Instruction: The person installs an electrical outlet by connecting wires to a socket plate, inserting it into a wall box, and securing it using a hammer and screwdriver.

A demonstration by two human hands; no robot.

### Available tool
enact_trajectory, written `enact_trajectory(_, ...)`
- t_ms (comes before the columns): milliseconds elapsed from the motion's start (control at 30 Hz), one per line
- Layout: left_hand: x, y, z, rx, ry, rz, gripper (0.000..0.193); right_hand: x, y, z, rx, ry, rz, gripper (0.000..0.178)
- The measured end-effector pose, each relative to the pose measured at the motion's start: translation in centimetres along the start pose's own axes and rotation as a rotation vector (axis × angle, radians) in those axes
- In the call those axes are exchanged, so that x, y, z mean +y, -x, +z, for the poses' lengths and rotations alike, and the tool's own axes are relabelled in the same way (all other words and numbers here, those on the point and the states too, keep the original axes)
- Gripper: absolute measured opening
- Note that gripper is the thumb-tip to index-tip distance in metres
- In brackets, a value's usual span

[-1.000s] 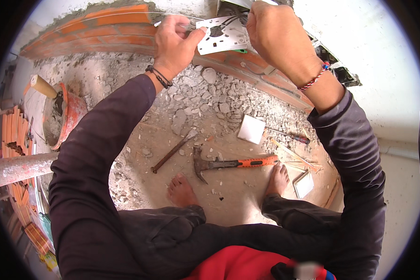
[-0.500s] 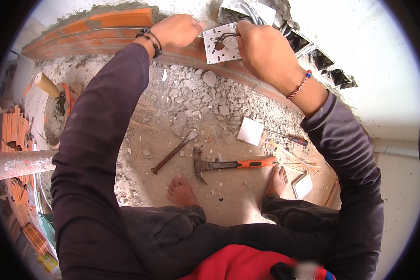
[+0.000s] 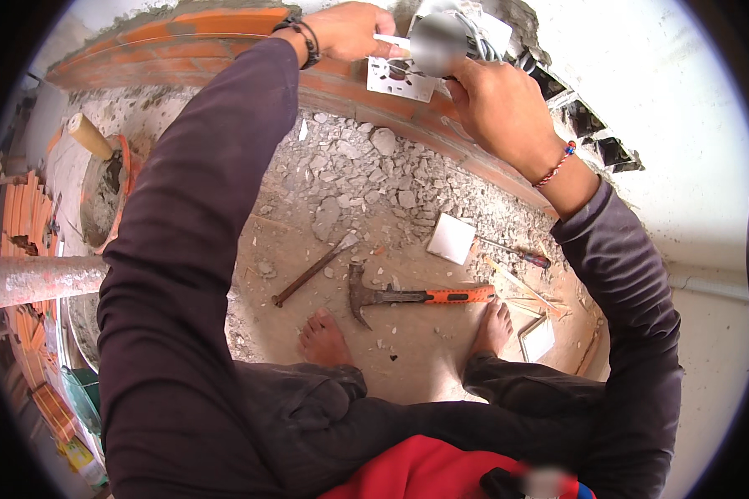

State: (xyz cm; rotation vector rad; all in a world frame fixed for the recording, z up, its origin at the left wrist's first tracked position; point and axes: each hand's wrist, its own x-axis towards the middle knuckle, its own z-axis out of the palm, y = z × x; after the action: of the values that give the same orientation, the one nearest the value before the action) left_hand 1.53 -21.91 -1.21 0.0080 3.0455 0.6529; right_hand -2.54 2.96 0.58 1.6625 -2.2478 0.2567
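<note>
My left hand [image 3: 354, 32] is closed at the upper middle, its fingertips around a thin white piece [image 3: 389, 40] whose kind I cannot make out. Just below it is a square white plate with slots and holes [image 3: 398, 83], a thin wire [image 3: 404, 73] running across its opening. My right hand [image 3: 503, 104] is closed, thumb and fingers pinched at the plate's right edge; its fingertips are partly hidden. Between the hands a round blurred patch covers part of the view. Behind it are grey cables [image 3: 481, 40] and another white box [image 3: 493, 29] at the broken wall.
A claw hammer [image 3: 420, 294], a chisel [image 3: 316, 268], a screwdriver [image 3: 516, 250] and a white square piece [image 3: 451, 239] lie on the floor. Rubble [image 3: 349, 162] lines the brick wall [image 3: 208, 50]. A mortar bucket [image 3: 104, 200] and a pole [image 3: 42, 281] stand left.
My left hand has moved right, over the top of the white plate. The thin white piece now shows in its fingers. My right hand stays by the plate's right edge, and the view has shifted slightly.
</note>
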Motion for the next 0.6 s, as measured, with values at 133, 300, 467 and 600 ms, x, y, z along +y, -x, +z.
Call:
enact_trajectory(133,-0.6,-0.1,-0.5,0.133,-0.095,0.064,0.04,1.0,0.4,0.4,0.021,0.022,0.009,0.013)
enact_trajectory(300,1.3,2.1,-2.7,0.334,0.031,0.029,0.036,0.9,0.2,-0.4,0.03,-0.027,0.028,0.013)
enact_trajectory(467,4.0,4.2,-4.1,0.436,-0.056,0.121,0.032,1.1,0.6,-0.7,0.068,-0.123,0.018,0.013)
enact_trajectory(600,6.0,5.6,-5.0,0.467,-0.135,0.25,0.028,0.9,1.8,-2.4,0.007,-0.209,0.006,0.011)
